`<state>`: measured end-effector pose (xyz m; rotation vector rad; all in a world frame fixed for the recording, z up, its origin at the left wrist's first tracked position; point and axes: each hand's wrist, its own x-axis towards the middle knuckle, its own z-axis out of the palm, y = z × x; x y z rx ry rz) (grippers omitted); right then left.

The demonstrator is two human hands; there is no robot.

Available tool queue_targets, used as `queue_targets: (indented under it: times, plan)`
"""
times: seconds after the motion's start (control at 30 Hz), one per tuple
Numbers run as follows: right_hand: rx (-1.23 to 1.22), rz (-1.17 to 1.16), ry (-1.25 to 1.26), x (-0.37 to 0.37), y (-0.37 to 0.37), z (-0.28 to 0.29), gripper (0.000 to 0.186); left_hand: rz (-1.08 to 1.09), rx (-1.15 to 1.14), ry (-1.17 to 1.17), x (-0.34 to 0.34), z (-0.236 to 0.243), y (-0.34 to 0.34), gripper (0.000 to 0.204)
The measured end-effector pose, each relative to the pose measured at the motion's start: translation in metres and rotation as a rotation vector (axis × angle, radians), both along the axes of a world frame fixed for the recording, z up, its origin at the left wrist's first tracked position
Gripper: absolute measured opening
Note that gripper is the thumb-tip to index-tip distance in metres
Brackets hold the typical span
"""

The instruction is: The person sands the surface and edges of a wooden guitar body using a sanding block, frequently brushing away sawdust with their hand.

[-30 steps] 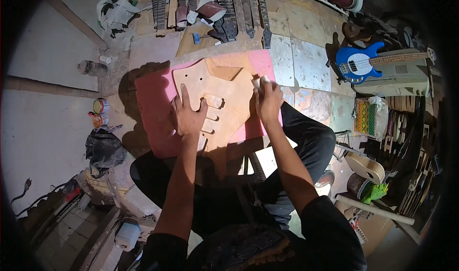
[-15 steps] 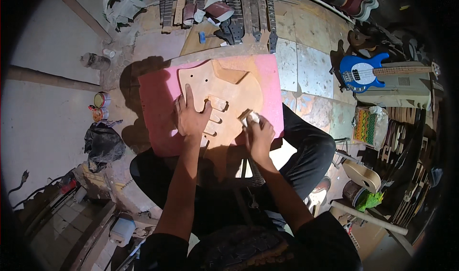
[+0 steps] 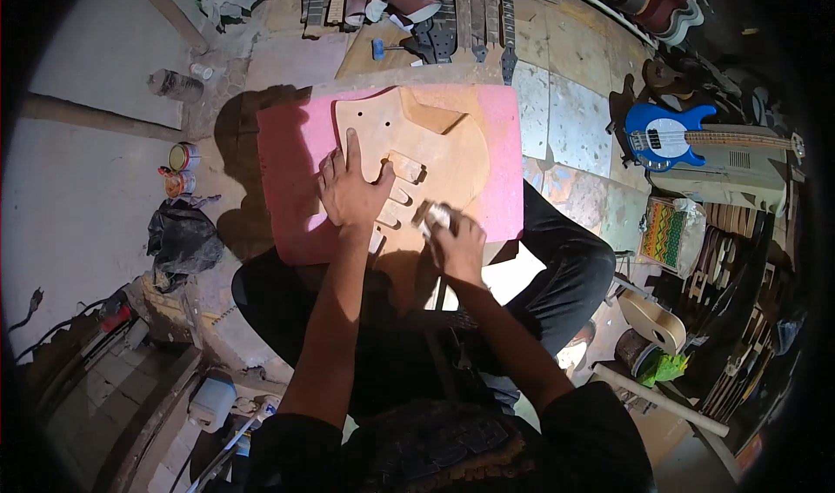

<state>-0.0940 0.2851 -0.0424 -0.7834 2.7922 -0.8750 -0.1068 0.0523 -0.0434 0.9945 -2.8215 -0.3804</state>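
Observation:
A pale unpainted wooden guitar body (image 3: 452, 154) with routed cavities and small holes lies on a pink foam mat (image 3: 287, 171) above my crossed legs. My left hand (image 3: 352, 197) rests with fingers spread on its left part, thumb beside the upper cavity. In my right hand (image 3: 461, 249) is a small pale block with a brown face (image 3: 435, 219), perhaps wrapped in abrasive paper, held against the body's lower right, right of the smaller cavities. My right fingers are wrapped round it and partly hide it.
Guitar necks (image 3: 465, 14) lie beyond the mat. A blue bass guitar (image 3: 661, 132) is at right, near wooden parts and an unfinished acoustic body (image 3: 648, 319). At left are small cans (image 3: 181, 180), a black bag (image 3: 183, 236) and a white jug (image 3: 211, 402).
My right hand with the block has swept from the body's upper right edge down and leftward to its lower right. My left hand stays spread on the body.

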Motion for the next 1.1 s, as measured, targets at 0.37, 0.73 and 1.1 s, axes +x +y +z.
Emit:
queue_targets:
  times: [0.37, 0.73, 1.1]
  plan:
    - [0.111, -0.032, 0.031, 0.032, -0.010, -0.012, 0.037, 0.003, -0.039, -0.005, -0.005, -0.001, 0.002, 0.093]
    - [0.070, -0.166, 0.131, -0.018, -0.023, -0.005, 0.047, -0.006, -0.057, -0.002, -0.003, -0.008, 0.002, 0.093]
    - [0.158, -0.234, -0.079, -0.067, -0.029, 0.037, 0.048, 0.003, -0.046, -0.006, 0.003, -0.004, -0.002, 0.093]
